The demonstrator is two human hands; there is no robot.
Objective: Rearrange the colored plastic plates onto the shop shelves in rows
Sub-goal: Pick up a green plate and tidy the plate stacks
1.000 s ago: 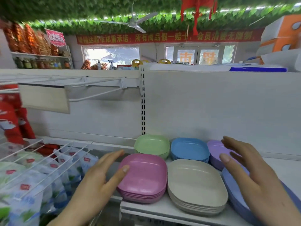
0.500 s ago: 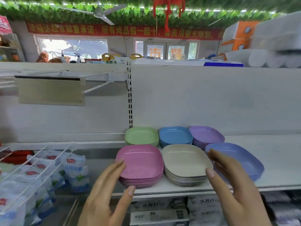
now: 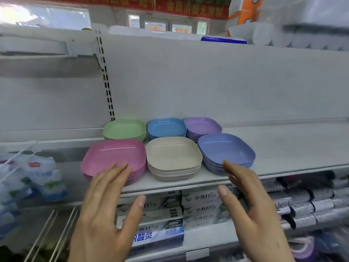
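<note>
Plates (image 3: pixel 188 142) stood in 6 stacks on the shelf (image 3: pixel 283 148), arranged as 2 rows of 3.

Back row, left to right:
- 1 green stack (image 3: pixel 124 129)
- 1 blue stack (image 3: pixel 166 127)
- 1 purple stack (image 3: pixel 202 125)

Front row, left to right:
- 1 pink stack (image 3: pixel 113 156)
- 1 beige stack (image 3: pixel 172 157)
- 1 violet-blue stack (image 3: pixel 224 150)

Neighbouring stacks sat just beside one another. The number of plates in each stack could not be counted reliably, although several rims showed at the front of each one.

Change over the last second: 1 second earlier, the left hand (image 3: pixel 105 214) lay against the side of the pink stack and the right hand (image 3: pixel 251 210) reached over the violet-blue stack. Both hands then drew back toward the person. At this moment they hung in front of the shelf edge with fingers straight and spread, and neither gripped anything. The fingertips overlapped the front of the pink and violet-blue stacks in the view. Whether they touched the stacks could not be determined.

Meaning for the task: the violet-blue stack sat in line with the pink and beige stacks, so the front row appeared to be complete. With 2 empty hands withdrawn, the squaring-up step was judged finished. The right part of the shelf remained free for further rows.

Boxes (image 3: pixel 156 235) filled the level below.
</note>
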